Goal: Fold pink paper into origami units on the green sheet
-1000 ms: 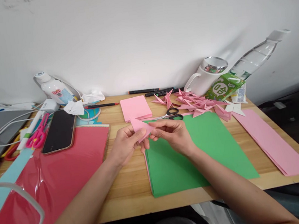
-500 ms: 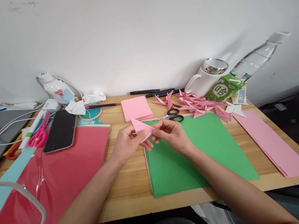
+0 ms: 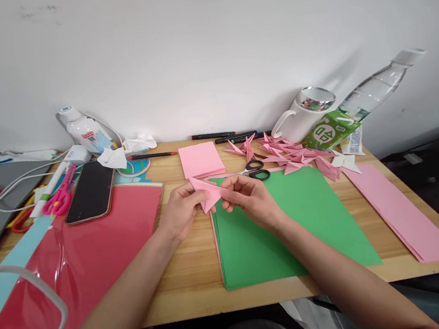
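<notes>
A small folded pink paper piece (image 3: pixel 207 192) is held just above the wooden desk (image 3: pixel 187 264) between both hands. My left hand (image 3: pixel 183 211) pinches its left side with thumb and fingers closed. My right hand (image 3: pixel 250 198) pinches its right tip. Under the right hand lies a stack of green paper sheets (image 3: pixel 291 225). Behind the hands sit a pink square paper pad (image 3: pixel 200 159) and black-handled scissors (image 3: pixel 257 169).
Several folded pink paper pieces (image 3: pixel 290 153) lie at the back right, near a white mug (image 3: pixel 303 111), a green packet (image 3: pixel 329 129) and a water bottle (image 3: pixel 374 89). Pink strips (image 3: pixel 401 211) lie right. Red sheets (image 3: pixel 89 244), a phone (image 3: pixel 90 191), pink scissors (image 3: pixel 57 195) lie left.
The pink piece has tilted and been folded narrower between the fingers; both hands stay in almost the same place.
</notes>
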Demonstrator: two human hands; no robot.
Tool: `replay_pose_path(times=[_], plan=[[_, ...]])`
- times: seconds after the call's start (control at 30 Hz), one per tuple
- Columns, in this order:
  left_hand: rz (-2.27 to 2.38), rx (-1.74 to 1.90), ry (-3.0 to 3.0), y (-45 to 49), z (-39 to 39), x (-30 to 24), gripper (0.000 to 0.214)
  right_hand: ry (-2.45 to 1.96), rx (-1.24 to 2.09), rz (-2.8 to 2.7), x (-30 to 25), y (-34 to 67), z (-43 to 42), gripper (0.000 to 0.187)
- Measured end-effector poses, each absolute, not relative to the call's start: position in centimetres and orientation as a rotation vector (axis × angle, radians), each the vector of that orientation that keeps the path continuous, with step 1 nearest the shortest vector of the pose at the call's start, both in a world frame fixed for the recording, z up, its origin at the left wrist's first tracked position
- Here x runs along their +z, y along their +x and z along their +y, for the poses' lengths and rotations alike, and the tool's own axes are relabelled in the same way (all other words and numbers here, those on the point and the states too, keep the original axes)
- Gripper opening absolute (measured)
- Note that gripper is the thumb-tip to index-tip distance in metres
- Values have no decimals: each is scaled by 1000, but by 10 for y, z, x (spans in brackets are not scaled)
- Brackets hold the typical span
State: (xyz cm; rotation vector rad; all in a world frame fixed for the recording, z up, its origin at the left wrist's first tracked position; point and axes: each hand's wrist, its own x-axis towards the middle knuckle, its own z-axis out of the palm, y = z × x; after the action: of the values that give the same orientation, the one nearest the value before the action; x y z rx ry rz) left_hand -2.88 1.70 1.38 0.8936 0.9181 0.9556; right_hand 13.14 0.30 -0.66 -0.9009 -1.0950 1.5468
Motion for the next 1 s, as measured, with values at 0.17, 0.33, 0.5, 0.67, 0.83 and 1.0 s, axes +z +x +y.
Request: replay_pose_path(times=[0.17, 0.33, 0.5, 0.67, 0.83, 1.0], plan=[[923, 944, 737, -31, 19, 16, 7, -845, 1210, -1378, -10, 131, 1, 12], [918, 931, 687, -32, 20, 12, 6, -868, 458, -1762, -9, 136, 1, 6], [898, 871, 612, -31, 19, 12, 6, -843, 124, -1864, -9, 137, -2, 12], [916, 843, 474, -30, 19, 14, 12, -865, 4, -1842, -13, 134, -5, 16], [903, 833, 470, -32, 20, 14, 12, -857, 2, -1891, -10, 133, -6, 17], [886, 820, 541, -31, 19, 14, 11, -871, 13, -1968, -10, 132, -6, 21]])
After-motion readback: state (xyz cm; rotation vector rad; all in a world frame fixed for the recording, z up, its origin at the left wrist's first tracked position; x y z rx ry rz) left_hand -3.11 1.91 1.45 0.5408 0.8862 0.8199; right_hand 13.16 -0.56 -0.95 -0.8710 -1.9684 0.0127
